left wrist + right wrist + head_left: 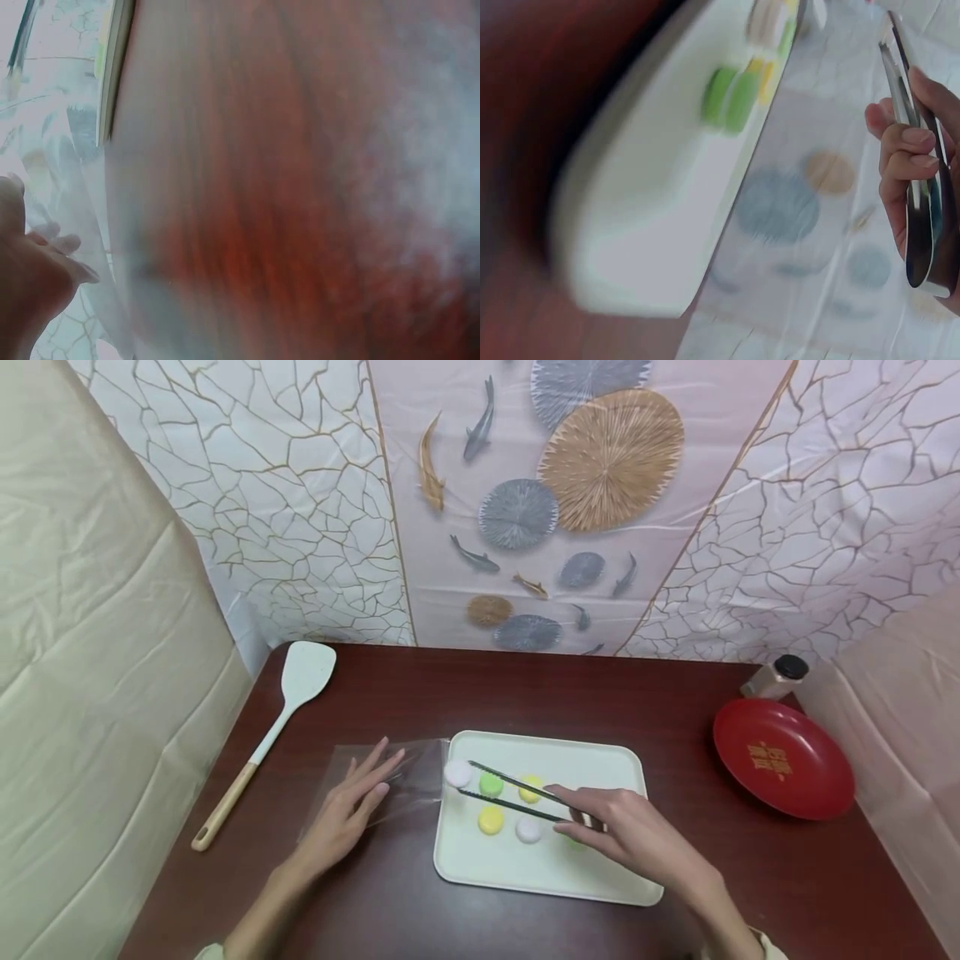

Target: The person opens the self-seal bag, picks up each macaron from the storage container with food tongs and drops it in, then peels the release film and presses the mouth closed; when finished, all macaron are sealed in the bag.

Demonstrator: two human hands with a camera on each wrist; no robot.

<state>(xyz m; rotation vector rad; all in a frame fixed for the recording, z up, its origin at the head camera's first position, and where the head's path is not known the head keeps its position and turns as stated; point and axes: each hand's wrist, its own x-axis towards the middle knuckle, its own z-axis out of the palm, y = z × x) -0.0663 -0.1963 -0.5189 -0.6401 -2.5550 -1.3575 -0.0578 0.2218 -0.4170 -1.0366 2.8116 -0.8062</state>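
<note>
My right hand (626, 831) grips metal tongs (919, 225) over a cream tray (480, 864). Their spread tips stand on either side of a pale pink macaron (457, 774) at the tray's left edge. Also on the tray are a green macaron (491, 785), two yellow macarons (491, 820) and a pale lilac one (528, 830). Another green macaron (731, 101) shows in the right wrist view, mostly hidden by my hand in the head view. To the left, my left hand (341, 814) rests with fingers extended on a clear plastic bag (423, 768), whose edge meets the tray.
A white spatula (307, 672) with a wooden handle lies at the table's left. On the right, a red plate (783, 758) with gold lettering sits near a small black-lidded jar (772, 678). Patterned cloth (465, 618) hangs behind the dark table (360, 910).
</note>
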